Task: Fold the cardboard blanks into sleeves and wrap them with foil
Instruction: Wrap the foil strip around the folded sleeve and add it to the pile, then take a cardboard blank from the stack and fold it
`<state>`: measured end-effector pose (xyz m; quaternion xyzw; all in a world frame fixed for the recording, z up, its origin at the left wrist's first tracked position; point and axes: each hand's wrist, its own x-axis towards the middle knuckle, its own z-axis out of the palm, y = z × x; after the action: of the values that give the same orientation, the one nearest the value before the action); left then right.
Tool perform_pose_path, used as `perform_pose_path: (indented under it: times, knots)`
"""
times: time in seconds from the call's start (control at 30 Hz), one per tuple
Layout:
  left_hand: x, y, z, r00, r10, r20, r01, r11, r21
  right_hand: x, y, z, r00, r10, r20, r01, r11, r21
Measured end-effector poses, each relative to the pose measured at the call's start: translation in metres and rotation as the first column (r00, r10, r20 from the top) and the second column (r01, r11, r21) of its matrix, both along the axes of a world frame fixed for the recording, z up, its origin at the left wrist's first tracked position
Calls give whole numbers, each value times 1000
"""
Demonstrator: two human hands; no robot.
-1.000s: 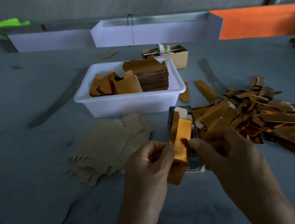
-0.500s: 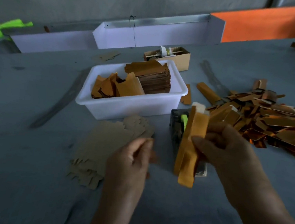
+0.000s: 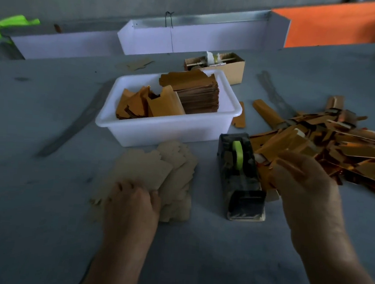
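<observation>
Two hands, one tape dispenser (image 3: 239,173), one tub (image 3: 160,130).

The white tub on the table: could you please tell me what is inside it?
The white tub holds a tall stack of orange foil sheets on its right side and loose, tilted foil pieces on its left. The tub's floor beneath them is covered, so it cannot be seen.

My left hand (image 3: 131,202) and right hand (image 3: 303,183) are both bare, with no gloves, rings or watch showing. My forearms are bare too, uncovered right down to the bottom edge of the view; no sleeve or cuff shows. My fingernails look short and plain.
</observation>
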<state>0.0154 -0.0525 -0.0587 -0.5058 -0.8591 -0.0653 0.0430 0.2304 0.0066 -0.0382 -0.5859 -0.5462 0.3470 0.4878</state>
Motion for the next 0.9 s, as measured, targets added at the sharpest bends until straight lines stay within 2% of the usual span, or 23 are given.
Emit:
perform_pose_path:
  times: [0.07,0.13,0.27,0.3,0.37,0.43,0.47,0.53,0.6,0.67,0.73,0.8,0.9]
  knots:
    - [5,-3,4,997,-70,31,67,992,106,-2,-4,6,1000,0,23,-1,999,50]
    - [11,-7,6,999,-22,-26,28,961,274,-6,-9,13,999,43,3,-44,996,75]
    - [8,-7,8,1000,28,-6,-24,940,340,-22,-22,23,948,286,-141,-289,957,5]
    - [9,-7,8,998,13,53,-30,942,334,-28,-27,23,918,367,-154,-374,927,-19]
    - [12,-8,9,963,-52,263,-36,947,320,-40,-35,21,861,496,-115,-506,858,-84]
    - [22,-8,9,921,-109,374,-23,943,332,-49,-41,16,830,557,-27,-554,817,-160]
    - [27,-9,10,926,-147,348,15,935,355,-53,-42,12,827,562,-18,-554,811,-188]
    - [40,-10,10,960,-230,162,143,896,421,-58,-42,9,832,546,-94,-552,803,-224]
    - [58,-12,8,948,-317,1,272,816,510,-58,-43,12,819,512,-259,-567,791,-230]
    - [73,-10,12,917,-398,-27,347,763,546,-56,-44,16,775,439,-454,-575,789,-218]
    - [82,-9,16,862,-506,40,402,728,556,-52,-41,18,767,339,-545,-515,832,-207]
    - [84,-11,17,784,-597,170,406,700,588,-47,-38,17,788,263,-556,-442,871,-215]
    - [76,-15,22,656,-548,520,127,758,639,-39,-34,17,783,247,-570,-444,865,-235]
